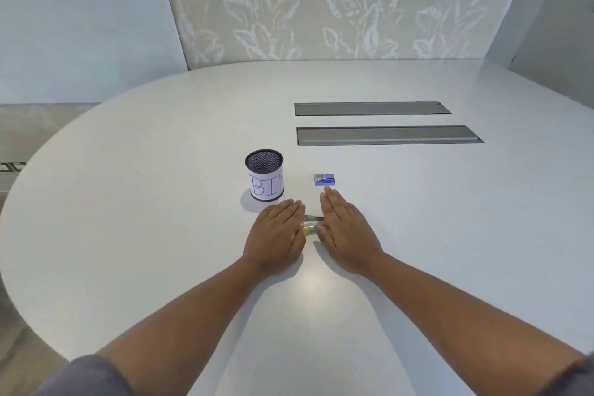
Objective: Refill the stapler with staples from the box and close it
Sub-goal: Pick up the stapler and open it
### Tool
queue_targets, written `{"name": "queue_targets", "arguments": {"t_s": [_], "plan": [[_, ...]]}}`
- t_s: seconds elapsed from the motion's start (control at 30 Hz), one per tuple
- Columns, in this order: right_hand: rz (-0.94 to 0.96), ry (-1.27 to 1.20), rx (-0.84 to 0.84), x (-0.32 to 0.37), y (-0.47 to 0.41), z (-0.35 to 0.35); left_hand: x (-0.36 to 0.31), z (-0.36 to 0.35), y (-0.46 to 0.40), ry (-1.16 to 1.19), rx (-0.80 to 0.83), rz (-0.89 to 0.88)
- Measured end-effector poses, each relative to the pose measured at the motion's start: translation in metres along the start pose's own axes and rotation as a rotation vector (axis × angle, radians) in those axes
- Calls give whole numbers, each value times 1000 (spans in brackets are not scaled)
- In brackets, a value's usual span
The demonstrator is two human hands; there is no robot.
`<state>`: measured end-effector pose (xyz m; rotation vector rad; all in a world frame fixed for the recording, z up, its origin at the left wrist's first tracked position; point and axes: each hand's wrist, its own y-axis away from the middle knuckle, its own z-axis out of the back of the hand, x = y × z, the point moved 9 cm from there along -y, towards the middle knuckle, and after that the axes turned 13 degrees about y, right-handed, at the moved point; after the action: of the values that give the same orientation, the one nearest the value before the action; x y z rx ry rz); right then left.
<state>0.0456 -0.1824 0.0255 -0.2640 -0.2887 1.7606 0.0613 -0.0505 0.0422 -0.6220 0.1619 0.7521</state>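
A small stapler (311, 224) with a yellow body and a metal top lies on the white table (160, 202), mostly hidden between my two hands. My left hand (278, 235) lies flat, fingers straight, on the stapler's left side. My right hand (345, 235) lies flat with straight fingers on its right side, fingertips pointing toward the staple box. The small blue staple box (324, 179) sits closed on the table just beyond my right fingertips, apart from them.
A black mesh cup (264, 175) with a paper label reading "BIN" stands just beyond my left hand. Two grey cable flaps (385, 135) are set into the table farther back on the right. A patterned wall rises behind.
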Motion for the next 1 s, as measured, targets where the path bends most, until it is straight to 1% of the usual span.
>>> {"name": "queue_targets", "arguments": {"t_s": [0.1, 0.17, 0.3, 0.4, 0.53, 0.63, 0.73, 0.8, 0.87, 0.93, 1.0], "plan": [[-6, -56, 45, -3, -2, -7, 0, -3, -1, -11, 21, 10], [-15, -97, 109, -3, -2, -13, 5, -7, -1, 3, 48, 62], [-34, -168, 112, -7, -4, -13, 19, -21, 0, 118, 118, 129], [-86, -297, 120, -13, -10, -12, 32, -29, 0, 221, 132, 182], [-132, -397, 124, -14, -14, -13, 42, -32, 2, 272, 106, 250], [-179, -446, 113, -12, -15, -16, 41, -28, -1, 315, 74, 252], [-170, -508, 110, -6, -17, -16, 40, -23, -5, 477, 74, 281], [-144, -550, 86, -1, -17, -13, 45, -19, -7, 633, 28, 352], [-187, -627, 81, 0, -16, -14, 51, -18, -8, 767, -29, 450], [-237, -710, 76, 0, -16, -15, 53, -20, -10, 842, -48, 525], [-272, -773, 85, 0, -16, -16, 51, -22, -12, 854, -34, 551]]}}
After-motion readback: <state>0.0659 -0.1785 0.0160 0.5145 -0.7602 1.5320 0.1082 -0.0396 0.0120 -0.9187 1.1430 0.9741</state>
